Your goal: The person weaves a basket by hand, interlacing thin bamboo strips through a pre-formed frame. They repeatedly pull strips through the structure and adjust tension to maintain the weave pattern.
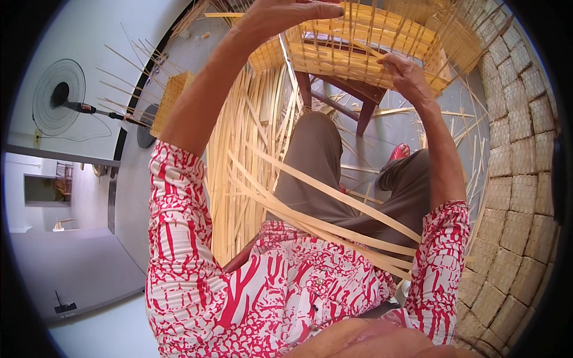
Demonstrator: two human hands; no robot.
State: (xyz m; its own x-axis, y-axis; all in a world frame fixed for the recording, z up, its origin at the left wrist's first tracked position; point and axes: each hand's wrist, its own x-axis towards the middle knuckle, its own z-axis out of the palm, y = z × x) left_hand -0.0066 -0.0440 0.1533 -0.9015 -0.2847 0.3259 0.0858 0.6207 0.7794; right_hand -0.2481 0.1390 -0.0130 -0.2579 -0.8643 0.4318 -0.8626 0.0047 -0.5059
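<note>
Fingers [391, 61] of the right hand [412, 82] are curled in tight at the near wall of a yellow woven basket [334, 64], and they look like they're pinching a strip there, though the exact grip is too small to swear to. Left hand [286, 15] is up over the far left part, one digit (thumb, probably) stuck out straight; the other fingers run into the top edge of the view, so can't tell if they're spread or holding anything. The basket itself sits up on a dark wooden stool [365, 116], just past the person's knees, with a bunch of thin stakes [373, 24] poking up out of the weave. So my read is this is the wall-weaving stage: sides partly built, a strip getting worked in between uprights. If that's right, the next move calls for keeping the stakes apart with one hand while the other threads the strip over-under and snugs it down on the row below, without snapping a stake. Supply's no problem, btw: loose strips [340, 192] lie across the lap and a big heap of strips [256, 119] is right by the left leg.
</note>
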